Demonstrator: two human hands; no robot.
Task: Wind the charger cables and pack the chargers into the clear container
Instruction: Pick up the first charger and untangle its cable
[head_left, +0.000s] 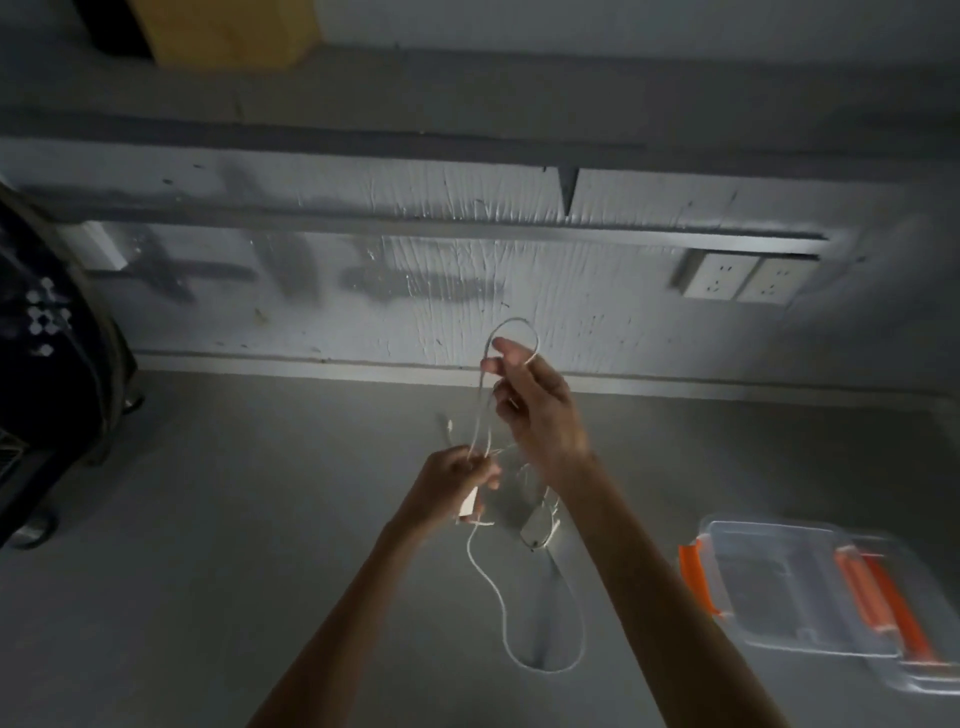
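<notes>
A white charger (469, 505) is gripped in the closed left hand (456, 486) above a grey table (208, 571), with strands of its white cable (480, 410) pinched at the top of the same fist. The cable is drawn up from there in a long, narrow loop, the top of which is hooked over the raised right hand (535, 410); the fingers (506, 347) of that hand are curled loosely around the loop rather than clenched tight. More of the cable is seen trailing down from the charger in a wide curve that lies on the table between the two forearms. A second charger (537, 527) is seen resting on the table just beside the left hand. The clear container (795, 587), fitted with orange clips, is set on the table to the right, well apart from both hands. Two wall sockets (748, 280) are visible on the wall behind.
</notes>
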